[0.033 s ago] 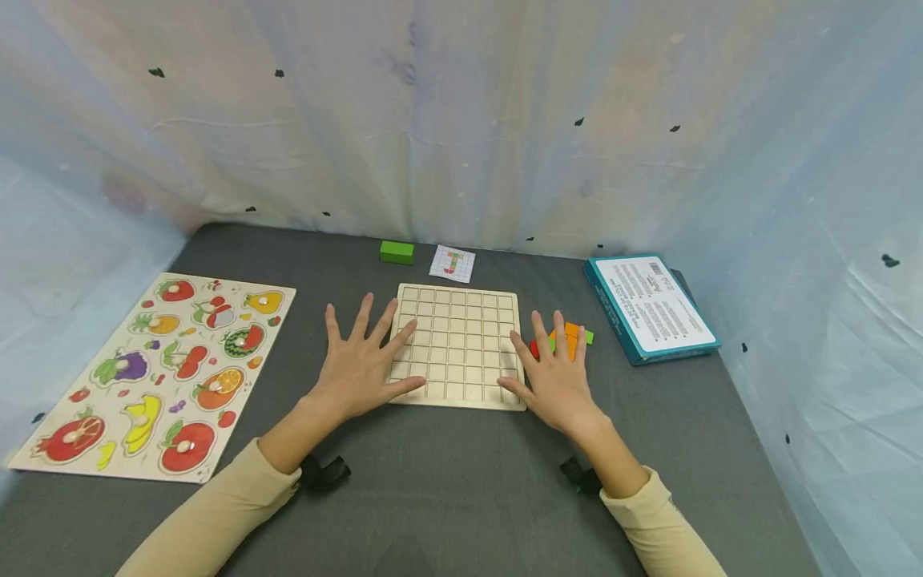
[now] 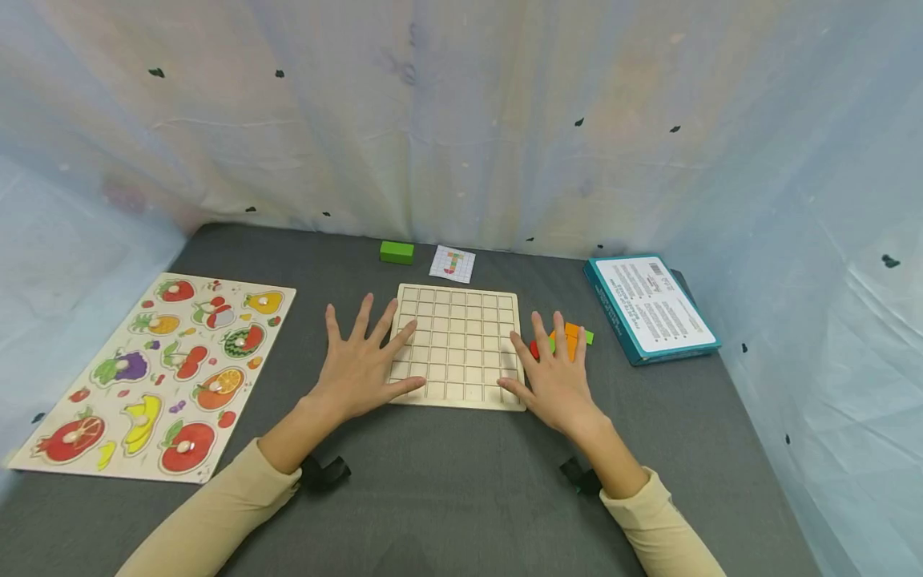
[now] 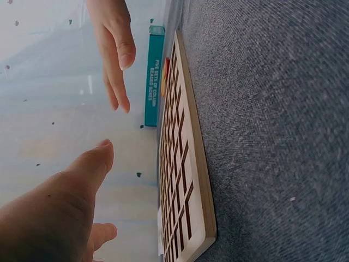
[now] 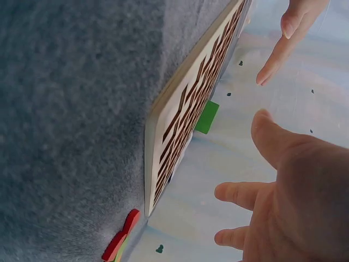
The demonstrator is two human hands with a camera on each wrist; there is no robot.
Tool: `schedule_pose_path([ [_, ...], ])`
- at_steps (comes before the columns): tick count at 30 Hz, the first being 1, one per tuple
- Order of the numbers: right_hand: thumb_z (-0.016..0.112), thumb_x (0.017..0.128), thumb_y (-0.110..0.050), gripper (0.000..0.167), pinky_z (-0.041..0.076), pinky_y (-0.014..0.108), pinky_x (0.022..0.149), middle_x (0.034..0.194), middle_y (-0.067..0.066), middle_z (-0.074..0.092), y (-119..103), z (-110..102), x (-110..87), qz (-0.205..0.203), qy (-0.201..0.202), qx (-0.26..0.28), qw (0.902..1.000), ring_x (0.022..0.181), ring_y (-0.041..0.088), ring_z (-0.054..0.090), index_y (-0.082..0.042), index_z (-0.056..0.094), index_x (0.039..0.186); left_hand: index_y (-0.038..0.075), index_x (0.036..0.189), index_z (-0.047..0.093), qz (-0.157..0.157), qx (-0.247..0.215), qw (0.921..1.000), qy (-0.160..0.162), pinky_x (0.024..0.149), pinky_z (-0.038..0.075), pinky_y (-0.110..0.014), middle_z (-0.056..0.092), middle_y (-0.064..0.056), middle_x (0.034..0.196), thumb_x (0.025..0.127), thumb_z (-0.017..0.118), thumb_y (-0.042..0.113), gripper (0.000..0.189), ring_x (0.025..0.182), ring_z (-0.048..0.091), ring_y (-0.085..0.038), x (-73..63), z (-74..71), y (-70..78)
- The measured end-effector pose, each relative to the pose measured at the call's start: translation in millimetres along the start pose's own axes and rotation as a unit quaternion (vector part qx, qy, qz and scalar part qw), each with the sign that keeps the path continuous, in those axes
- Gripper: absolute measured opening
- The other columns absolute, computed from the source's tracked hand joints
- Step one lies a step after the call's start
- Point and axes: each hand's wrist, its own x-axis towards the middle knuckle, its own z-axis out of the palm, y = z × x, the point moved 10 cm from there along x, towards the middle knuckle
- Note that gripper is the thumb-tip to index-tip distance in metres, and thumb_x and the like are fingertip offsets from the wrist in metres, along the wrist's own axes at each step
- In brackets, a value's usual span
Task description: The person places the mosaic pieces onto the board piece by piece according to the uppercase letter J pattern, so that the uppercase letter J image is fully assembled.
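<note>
A wooden board with a grid of square recesses [image 2: 457, 344] lies flat on the table in the head view. My left hand [image 2: 356, 369], fingers spread, is over its left edge and holds nothing. Over the right edge my right hand [image 2: 558, 385] is spread the same way, also holding nothing. Both wrist views show air between the hands and the board. Beneath the right fingers sit small orange pieces [image 2: 572, 330], a green piece [image 2: 590, 337] and a red piece [image 2: 534, 349], partly hidden by that hand. In the right wrist view, red pieces [image 4: 113, 246] lie past the board's corner.
Behind the board are a green block [image 2: 397, 253] and a small card with a coloured pattern [image 2: 453, 264]. A fruit puzzle board [image 2: 169, 336] lies at left, a teal box [image 2: 652, 308] at back right. A light curtain [image 2: 461, 144] hangs behind the grey table [image 2: 447, 497].
</note>
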Motion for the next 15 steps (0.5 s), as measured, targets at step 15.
schedule_pose_path([
  [15,0.056,0.097,-0.055,0.075,-0.005,0.071,0.109,0.164,0.023,0.010,24,0,1.2,0.017,0.005,0.042,0.9990,0.149,0.046,-0.005,-0.013,0.037,0.156,0.026,0.156,0.038,-0.004,-0.032,0.9995,0.001,0.102,0.000,-0.079,0.022,-0.015,0.164,0.088,0.053,0.074,0.085,0.150,0.008,-0.043,2.0,3.0,-5.9],
])
